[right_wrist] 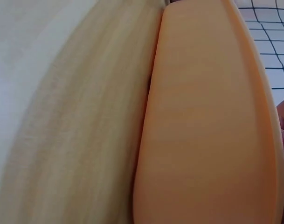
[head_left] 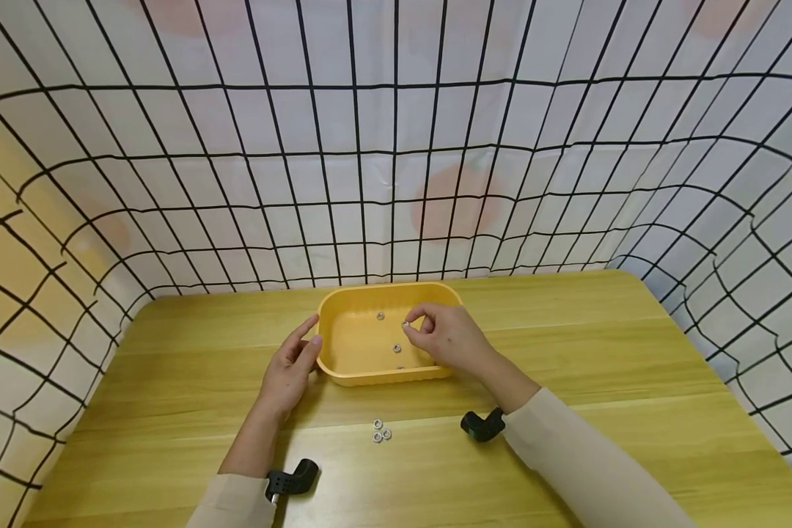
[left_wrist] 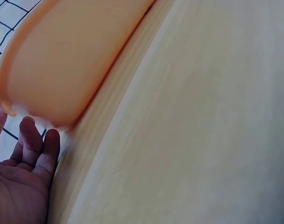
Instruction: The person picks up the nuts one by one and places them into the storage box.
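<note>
A yellow plastic tray sits on the table, seen from outside in both wrist views. At its left end, my left hand holds the rim, the thumb tip over it and the other fingers against the outer wall. Above the tray's right half, my right hand pinches a small silver metal ring between thumb and index finger. Inside lie two similar rings, a far ring and a nearer ring; a third is mostly hidden by the front wall. The right wrist view shows only a sliver of fingers.
Three more metal rings lie close together on the wooden table in front of the tray. A black wire grid stands behind the table and along both sides. Black camera mounts sit on both wrists.
</note>
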Tool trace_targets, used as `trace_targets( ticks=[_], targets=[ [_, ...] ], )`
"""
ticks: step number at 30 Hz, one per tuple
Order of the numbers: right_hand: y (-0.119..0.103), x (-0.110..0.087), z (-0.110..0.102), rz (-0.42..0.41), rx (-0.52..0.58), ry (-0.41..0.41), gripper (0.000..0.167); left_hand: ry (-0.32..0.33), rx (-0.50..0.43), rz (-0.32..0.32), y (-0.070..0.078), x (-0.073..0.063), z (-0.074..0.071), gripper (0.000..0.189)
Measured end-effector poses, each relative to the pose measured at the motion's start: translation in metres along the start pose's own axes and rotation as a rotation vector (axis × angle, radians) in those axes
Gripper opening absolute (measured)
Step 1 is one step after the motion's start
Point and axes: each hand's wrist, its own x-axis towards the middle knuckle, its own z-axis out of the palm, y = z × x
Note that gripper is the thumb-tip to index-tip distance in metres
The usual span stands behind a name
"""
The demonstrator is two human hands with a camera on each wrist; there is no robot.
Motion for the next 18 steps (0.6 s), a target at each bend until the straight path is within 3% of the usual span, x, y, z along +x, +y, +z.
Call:
trace_targets(
  ticks=[18],
  targets=[
    [0.009,0.034,0.012,0.082,0.037,0.048,0.013,-0.016,0.008,0.008,0.001,-0.001,-0.002,0.046]
  ],
)
